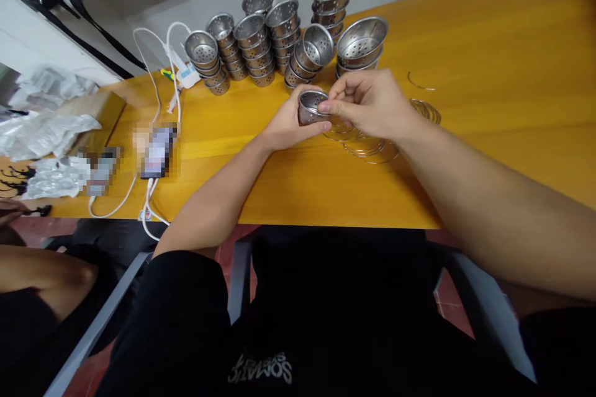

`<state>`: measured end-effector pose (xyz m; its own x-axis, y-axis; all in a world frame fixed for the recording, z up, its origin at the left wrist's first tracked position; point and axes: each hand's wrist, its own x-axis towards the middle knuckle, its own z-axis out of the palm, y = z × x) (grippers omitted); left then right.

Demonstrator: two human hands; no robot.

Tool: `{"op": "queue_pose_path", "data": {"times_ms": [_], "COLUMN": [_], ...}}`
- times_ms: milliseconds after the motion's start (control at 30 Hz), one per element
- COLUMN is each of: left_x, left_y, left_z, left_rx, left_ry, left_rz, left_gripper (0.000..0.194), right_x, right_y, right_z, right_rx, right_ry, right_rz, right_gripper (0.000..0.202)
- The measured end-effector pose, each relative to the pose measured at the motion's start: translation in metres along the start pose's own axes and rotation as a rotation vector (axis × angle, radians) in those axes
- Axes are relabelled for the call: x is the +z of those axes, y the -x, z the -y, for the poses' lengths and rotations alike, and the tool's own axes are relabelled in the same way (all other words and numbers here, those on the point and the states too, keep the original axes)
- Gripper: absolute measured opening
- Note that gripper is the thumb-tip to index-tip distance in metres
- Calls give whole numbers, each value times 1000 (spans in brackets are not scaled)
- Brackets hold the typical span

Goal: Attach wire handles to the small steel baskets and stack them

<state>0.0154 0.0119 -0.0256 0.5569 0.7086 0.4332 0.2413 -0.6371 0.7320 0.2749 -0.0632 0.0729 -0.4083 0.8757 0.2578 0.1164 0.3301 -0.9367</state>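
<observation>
A small perforated metal cup (311,113) is held upright in my left hand (291,121), with the fingers behind it and the thumb along its front. My right hand (367,102) is pinched at the cup's right rim; whatever lies between its fingertips is too small to make out. Thin metal wire rings (372,150) lie on the table below my right hand, and more rings (426,111) show past its wrist. Behind both hands stand several stacks of perforated cups (258,49), one of them with a tilted cup (317,46) on top.
The yellow table (488,62) meets a wall at the back. A curved wire (421,82) lies at the right. On the left are a phone (159,152) with white cables, another device (103,170), plastic bags (51,127) and a cardboard box (109,111). Another person's arm (41,270) shows at far left.
</observation>
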Motion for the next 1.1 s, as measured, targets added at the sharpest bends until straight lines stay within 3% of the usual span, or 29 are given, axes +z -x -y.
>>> {"op": "queue_pose_path", "data": {"times_ms": [267, 500, 700, 867, 1100], "left_x": [1, -4, -7, 1, -3], "left_y": [4, 0, 1, 3, 2], "left_z": [3, 28, 22, 15, 22], "left_rx": [31, 65, 98, 92, 147], "left_ry": [-73, -66, -75, -78, -92], "left_rz": [8, -44, -52, -46, -76], "left_gripper": [106, 107, 107, 103, 102], "right_x": [-6, -6, -10, -11, -10], "right_y": [-10, -7, 0, 0, 2], "right_z": [-30, -42, -36, -35, -31], "right_rx": [-142, -350, -288, -346, -440], "right_ry": [-104, 217, 273, 392, 416], "right_rz": [28, -198, -104, -55, -89], "right_gripper": [74, 71, 49, 41, 31]}}
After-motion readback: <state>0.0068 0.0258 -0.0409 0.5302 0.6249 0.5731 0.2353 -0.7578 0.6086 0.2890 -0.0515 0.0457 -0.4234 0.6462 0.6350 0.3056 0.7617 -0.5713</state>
